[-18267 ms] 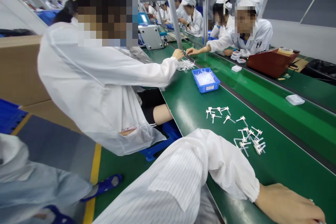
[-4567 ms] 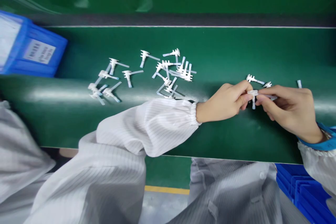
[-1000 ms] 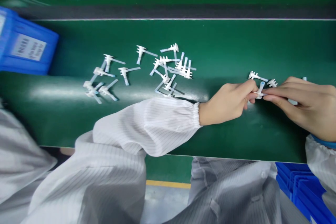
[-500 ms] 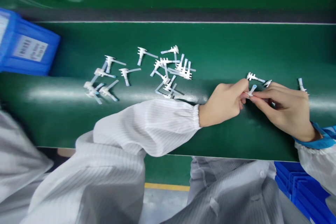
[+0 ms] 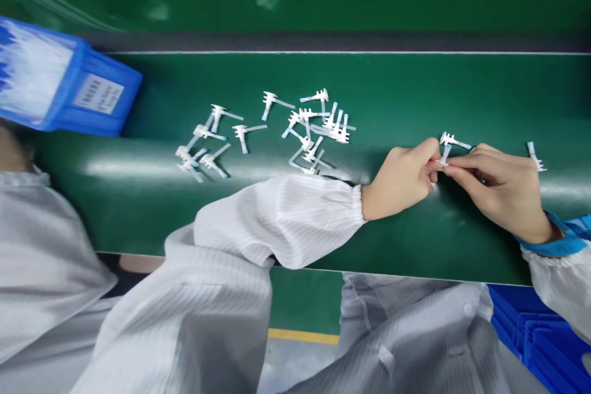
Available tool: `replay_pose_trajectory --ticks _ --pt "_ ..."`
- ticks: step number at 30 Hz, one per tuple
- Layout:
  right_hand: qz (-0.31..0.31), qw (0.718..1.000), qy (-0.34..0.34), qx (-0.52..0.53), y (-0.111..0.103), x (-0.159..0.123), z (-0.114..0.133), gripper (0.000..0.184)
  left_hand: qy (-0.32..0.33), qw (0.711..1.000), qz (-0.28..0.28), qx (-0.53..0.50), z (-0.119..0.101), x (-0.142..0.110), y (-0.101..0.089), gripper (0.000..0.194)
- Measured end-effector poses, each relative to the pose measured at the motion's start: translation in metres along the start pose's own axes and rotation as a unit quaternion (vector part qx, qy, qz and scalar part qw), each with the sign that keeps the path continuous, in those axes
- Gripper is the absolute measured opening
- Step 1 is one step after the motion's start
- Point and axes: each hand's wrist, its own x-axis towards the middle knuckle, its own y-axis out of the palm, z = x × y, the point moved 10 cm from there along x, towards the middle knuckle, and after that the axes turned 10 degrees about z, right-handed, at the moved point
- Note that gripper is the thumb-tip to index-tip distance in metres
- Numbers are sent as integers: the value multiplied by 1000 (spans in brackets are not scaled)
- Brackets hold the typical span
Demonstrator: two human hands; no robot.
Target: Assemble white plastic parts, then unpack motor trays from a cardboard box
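Observation:
My left hand (image 5: pixel 402 180) and my right hand (image 5: pixel 501 188) meet over the green bench, both pinching one small white plastic fitting (image 5: pixel 445 155). A short pale-blue tube end points up from that fitting; the rest of it is covered by my fingertips. Just beyond my fingers lies a similar white fitting (image 5: pixel 455 140) with a tube. Past my right hand rests another white fitting (image 5: pixel 535 156). To the left of my hands, several white fittings with pale tubes (image 5: pixel 318 129) are scattered in a loose cluster, and a second group (image 5: pixel 203 148) lies farther left.
A blue bin (image 5: pixel 104 95) with a printed label holds white slender pieces at the far left. A co-worker's sleeve (image 5: pixel 41 258) comes in at the left edge. Blue crates (image 5: pixel 530 332) are stacked below the bench at right. A dark strip (image 5: pixel 295 41) runs along the back.
The view has shifted a little left, showing more of the blue bin. A co-worker's arm shows more at left. Both hands have stayed together on the fitting, whose tube end now stands more upright.

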Motion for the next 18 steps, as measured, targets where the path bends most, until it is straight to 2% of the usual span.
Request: replay_pose_trajectory --ticks 8,13,15,18 --pt "51 999 -19 -7 -7 3 -7 13 -1 993 47 -105 2 8 7 17" --pt "86 995 -39 -31 -18 4 -7 13 -2 988 74 -134 -2 12 10 16" --pt "77 994 -47 -54 -28 3 -8 10 -4 989 72 -128 -5 13 8 18" --pt "44 995 -17 -92 -47 3 -22 9 -4 995 71 -77 -9 15 9 26"
